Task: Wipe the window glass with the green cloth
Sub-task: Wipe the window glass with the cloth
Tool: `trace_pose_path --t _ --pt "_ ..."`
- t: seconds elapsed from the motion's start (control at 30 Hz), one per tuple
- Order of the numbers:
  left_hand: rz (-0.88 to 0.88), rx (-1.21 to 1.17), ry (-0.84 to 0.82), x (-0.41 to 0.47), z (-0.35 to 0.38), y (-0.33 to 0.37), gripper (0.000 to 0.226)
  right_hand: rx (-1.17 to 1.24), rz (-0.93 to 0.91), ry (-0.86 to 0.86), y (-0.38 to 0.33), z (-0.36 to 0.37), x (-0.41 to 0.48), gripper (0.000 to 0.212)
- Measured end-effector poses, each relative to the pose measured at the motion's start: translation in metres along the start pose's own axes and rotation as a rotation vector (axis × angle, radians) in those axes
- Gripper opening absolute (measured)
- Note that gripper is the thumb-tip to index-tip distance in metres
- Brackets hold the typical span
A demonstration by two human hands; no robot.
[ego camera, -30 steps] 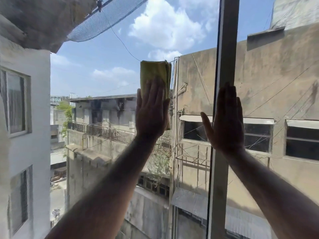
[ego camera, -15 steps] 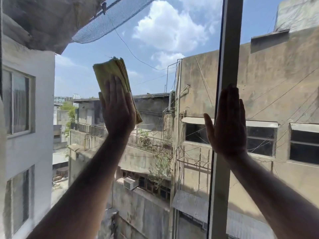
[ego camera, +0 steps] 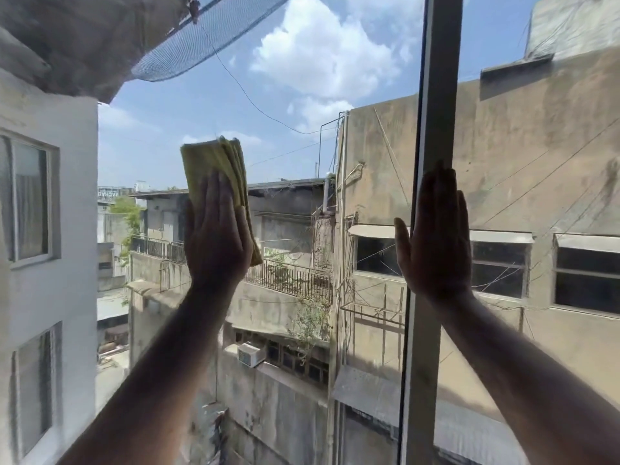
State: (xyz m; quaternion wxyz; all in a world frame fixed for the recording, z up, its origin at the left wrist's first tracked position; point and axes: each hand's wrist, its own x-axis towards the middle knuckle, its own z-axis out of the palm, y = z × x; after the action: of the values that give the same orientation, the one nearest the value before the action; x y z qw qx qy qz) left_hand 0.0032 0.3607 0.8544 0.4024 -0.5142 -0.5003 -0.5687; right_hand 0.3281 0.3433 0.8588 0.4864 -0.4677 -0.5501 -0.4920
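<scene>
A folded yellow-green cloth (ego camera: 214, 166) lies flat against the window glass (ego camera: 302, 156) left of centre. My left hand (ego camera: 216, 239) presses on it with the palm and straight fingers, covering its lower half; the cloth's top sticks out above my fingertips. My right hand (ego camera: 434, 239) rests flat, fingers together and pointing up, on the grey vertical window frame bar (ego camera: 436, 78) and holds nothing. Both forearms reach up from the bottom corners.
The frame bar splits the glass into a wide left pane and a narrower right pane (ego camera: 536, 162). Outside are a white building (ego camera: 43, 229) on the left, weathered concrete buildings ahead, wires and a dark net (ego camera: 201, 38) at the top.
My left hand slid the cloth leftwards across the glass from beside the frame bar, then slightly down and back right. My right hand stayed on the bar.
</scene>
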Motion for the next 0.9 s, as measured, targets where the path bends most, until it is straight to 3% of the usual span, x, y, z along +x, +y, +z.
trace_pose_path --t 0.1,0.17,0.27,0.33,0.5,0.57,0.63,0.77,0.83,0.9 --pt "-0.145 -0.095 0.039 0.02 0.0 0.018 0.054 0.004 -0.004 0.002 0.001 0.0 0.0 0.071" --pt "-0.006 -0.138 0.012 0.002 0.005 0.029 0.054 0.011 -0.01 0.009 0.001 0.0 0.0 0.071" --pt "0.344 -0.13 -0.158 -0.055 0.0 0.017 0.057 0.006 -0.01 -0.003 0.002 -0.002 0.0 0.072" --pt "0.398 -0.09 -0.186 -0.071 -0.009 -0.016 0.057 0.016 -0.009 -0.017 0.0 -0.004 0.0 0.074" --pt "-0.037 -0.044 -0.134 -0.023 -0.023 -0.045 0.056 0.037 -0.001 -0.016 -0.003 -0.006 0.001 0.077" --pt "-0.084 -0.101 -0.099 0.009 -0.022 -0.02 0.055 0.031 0.002 -0.014 -0.003 -0.007 0.001 0.078" --pt "0.003 -0.141 -0.09 0.033 -0.018 0.017 0.054 0.032 0.003 -0.017 -0.003 -0.007 0.001 0.078" --pt "0.364 -0.172 -0.167 0.016 -0.01 0.094 0.055 0.025 -0.001 -0.01 -0.003 -0.007 0.001 0.076" --pt "0.497 -0.158 -0.208 -0.005 -0.01 0.094 0.055 0.019 0.002 -0.015 -0.002 -0.008 0.001 0.075" --pt "0.517 -0.122 -0.189 -0.006 -0.011 0.07 0.052 0.029 0.006 -0.015 -0.002 -0.008 0.002 0.076"
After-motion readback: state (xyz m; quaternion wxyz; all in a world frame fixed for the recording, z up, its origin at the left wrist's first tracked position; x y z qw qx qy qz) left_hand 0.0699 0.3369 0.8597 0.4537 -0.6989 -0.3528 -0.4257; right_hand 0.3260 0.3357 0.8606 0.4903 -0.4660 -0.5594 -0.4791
